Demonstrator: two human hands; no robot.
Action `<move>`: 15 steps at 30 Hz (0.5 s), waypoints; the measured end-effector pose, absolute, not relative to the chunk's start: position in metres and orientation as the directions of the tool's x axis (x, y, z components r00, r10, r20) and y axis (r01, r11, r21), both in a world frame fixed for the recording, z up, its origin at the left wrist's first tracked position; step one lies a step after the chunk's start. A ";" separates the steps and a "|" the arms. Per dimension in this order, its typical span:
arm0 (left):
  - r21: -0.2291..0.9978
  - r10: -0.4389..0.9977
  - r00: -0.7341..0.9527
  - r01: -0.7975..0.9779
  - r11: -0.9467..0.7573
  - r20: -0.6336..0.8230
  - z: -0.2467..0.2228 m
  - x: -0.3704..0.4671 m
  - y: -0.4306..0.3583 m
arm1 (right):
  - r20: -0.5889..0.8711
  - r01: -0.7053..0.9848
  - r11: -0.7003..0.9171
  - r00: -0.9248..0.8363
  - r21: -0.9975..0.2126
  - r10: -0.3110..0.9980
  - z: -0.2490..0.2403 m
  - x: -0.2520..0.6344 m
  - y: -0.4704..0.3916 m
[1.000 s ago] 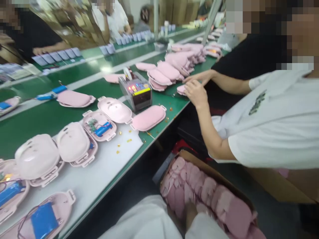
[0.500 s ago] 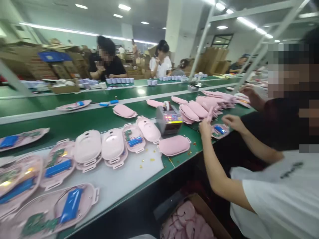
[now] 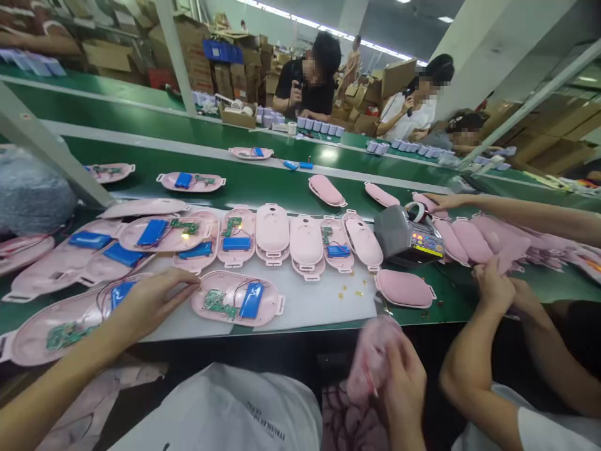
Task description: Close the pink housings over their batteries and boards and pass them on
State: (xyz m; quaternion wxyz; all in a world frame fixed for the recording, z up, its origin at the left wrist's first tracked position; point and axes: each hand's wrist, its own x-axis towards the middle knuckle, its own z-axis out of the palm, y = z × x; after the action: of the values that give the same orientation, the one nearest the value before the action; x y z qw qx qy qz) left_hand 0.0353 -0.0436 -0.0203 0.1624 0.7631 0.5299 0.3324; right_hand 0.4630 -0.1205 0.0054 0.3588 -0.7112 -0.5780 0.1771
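Observation:
My left hand [image 3: 153,302] reaches over the table's front edge, its fingertips closed at the left end of a pink oval plastic shell [image 3: 241,315]. That shell lies open side up and carries a green circuit board [image 3: 218,303] and a blue battery pack [image 3: 251,300] with thin wires. Below the table edge, my right hand [image 3: 407,379] grips a pink oval piece [image 3: 369,357], blurred, with red and pale wires hanging from it. Under that piece are more pink pieces [image 3: 342,416] with dark wires. Another open shell [image 3: 35,332] lies partly behind my left forearm.
Several pink shells [image 3: 272,228], some open and some covered, line the white mat [image 3: 305,307]. A grey tape dispenser [image 3: 399,235] stands right of them. Beside me, a co-worker's hands [image 3: 495,288] hold a pink part. More people sit across the green table [image 3: 211,134].
The view has swung left and down. Both my hands have come into view, the right one with a pink piece. The co-worker's arms now appear farther right.

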 end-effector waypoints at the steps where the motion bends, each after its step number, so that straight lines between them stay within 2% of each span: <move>1: 0.571 0.915 0.258 0.719 -0.396 0.309 -0.013 0.026 -0.047 | 0.186 0.698 -0.027 0.229 -0.716 0.956 -0.001 0.437 -0.116; 4: 0.568 0.916 0.358 0.722 -0.396 0.184 0.005 0.002 -0.060 | 0.221 0.711 0.249 -0.134 -0.657 0.966 -0.011 0.369 -0.071; 6: 0.674 0.919 0.375 0.648 -0.354 0.123 0.008 -0.003 -0.066 | 0.165 0.716 0.376 -0.349 -0.588 0.922 -0.011 0.331 -0.035; 9: 0.892 0.952 0.300 0.409 -0.192 0.067 -0.004 0.010 -0.066 | -0.002 0.740 0.377 -0.455 -0.557 0.891 -0.014 0.298 -0.002; 11: 0.976 0.980 0.190 0.196 -0.092 0.054 -0.014 0.026 -0.064 | -0.045 0.738 0.374 -0.478 -0.562 0.877 -0.016 0.292 0.002; 13: 0.995 0.990 0.119 0.053 -0.088 0.081 -0.021 0.043 -0.063 | 0.099 0.710 0.478 -0.505 -0.517 0.857 -0.013 0.292 -0.002; 15: 0.972 0.972 0.096 0.080 -0.223 0.215 -0.024 0.055 -0.063 | 0.326 0.689 0.635 -0.545 -0.351 0.772 -0.004 0.290 -0.008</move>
State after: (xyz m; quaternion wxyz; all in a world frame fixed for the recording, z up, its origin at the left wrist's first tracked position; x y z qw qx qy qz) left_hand 0.0550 -0.0629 -0.0239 0.4401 0.5954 0.4415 0.5068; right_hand 0.2897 -0.0084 -0.0040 0.2301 -0.4177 -0.8743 0.0909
